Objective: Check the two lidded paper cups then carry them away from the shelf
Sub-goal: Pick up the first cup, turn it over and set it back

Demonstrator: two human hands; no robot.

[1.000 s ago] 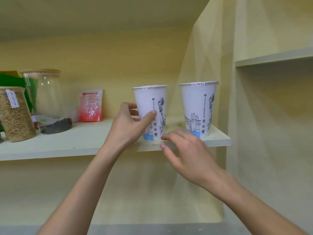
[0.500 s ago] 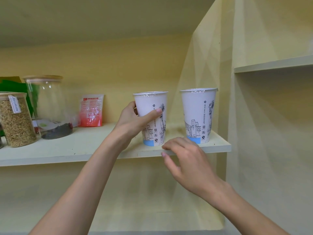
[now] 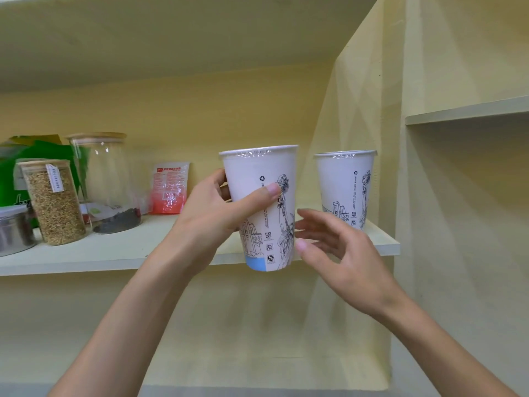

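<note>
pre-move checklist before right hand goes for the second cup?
1. Left hand grip on first cup: ok, thumb across the front, cup upright.
2. First cup clear of shelf: ok, base hangs past the front edge.
3. First cup's lid sealed: ok at the visible rim; top cannot tell.
4. Right hand free: ok, open, empty.
5. Second cup upright on shelf, untouched: ok.
6. Path to second cup: ok, nothing between.
</note>
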